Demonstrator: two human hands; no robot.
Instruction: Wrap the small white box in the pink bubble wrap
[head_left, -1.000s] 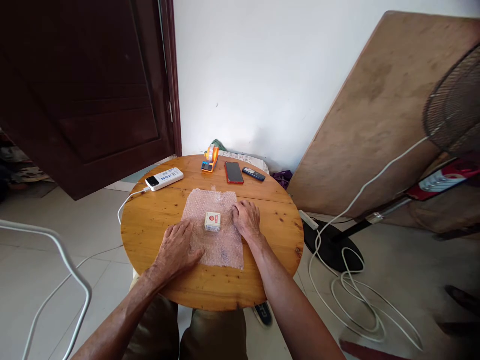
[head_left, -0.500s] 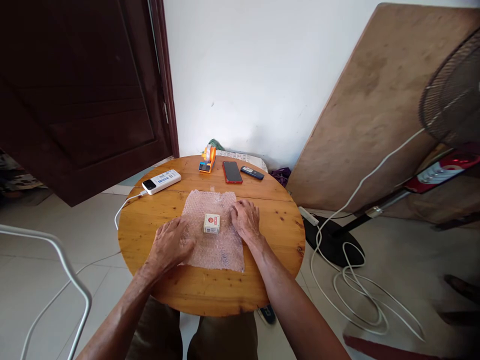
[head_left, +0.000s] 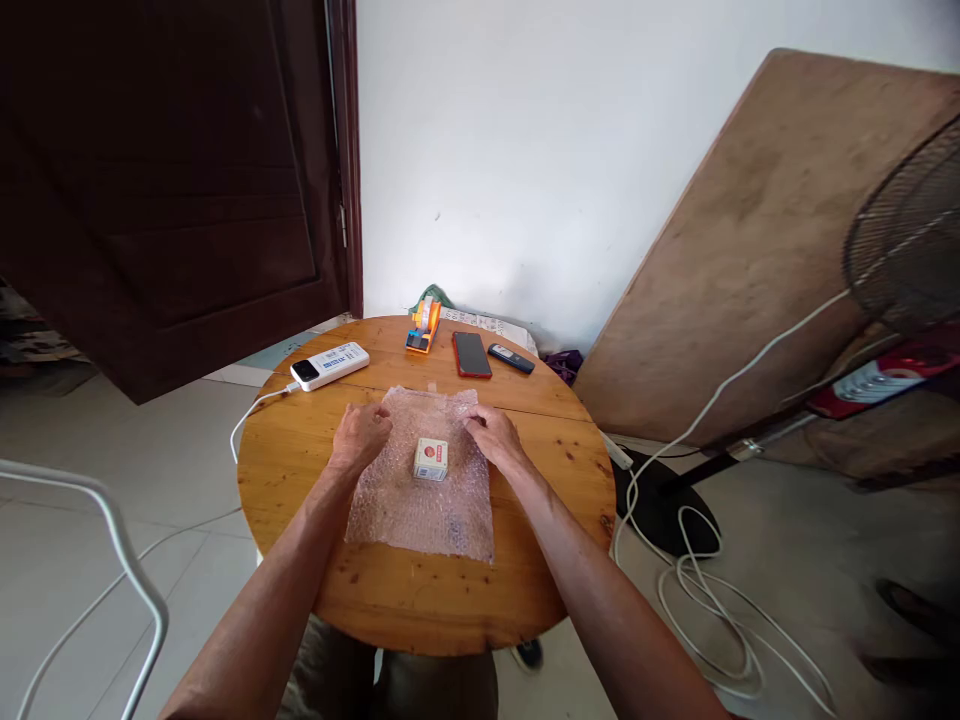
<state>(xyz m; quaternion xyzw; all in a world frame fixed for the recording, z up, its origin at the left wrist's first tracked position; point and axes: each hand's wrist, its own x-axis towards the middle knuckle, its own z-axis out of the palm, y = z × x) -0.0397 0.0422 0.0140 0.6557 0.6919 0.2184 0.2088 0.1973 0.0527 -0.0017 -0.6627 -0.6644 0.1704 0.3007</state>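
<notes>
From where I stand, the small box (head_left: 430, 459) sits on the wrap (head_left: 416, 525), a little off its middle, printed face up and uncovered. The wrap is a bubbly sheet spread on the round bench (head_left: 559, 440), with no fold over the box. So the box is in place and the sheet is open; as I judge it, only the laying-out is done, and nothing is closed or taped around the box.

The left hand (head_left: 361, 435) is at the wrap's far left corner, fingers curled; I can't tell whether its grip has the edge or merely rests there. The right hand (head_left: 493, 437) is at the opposite corner, thumb and fingers bent close together as if pinching, though I can't be sure that grip is closed on the sheet. Neither hand touches the box.

Beyond the wrap, the orange dispenser (head_left: 424, 325) stands apart from both hands, beside the phone (head_left: 472, 355) and the handset (head_left: 511, 358). The power bank (head_left: 330, 366) lies to the left, its cable (head_left: 259, 400) running off the bench.
</notes>
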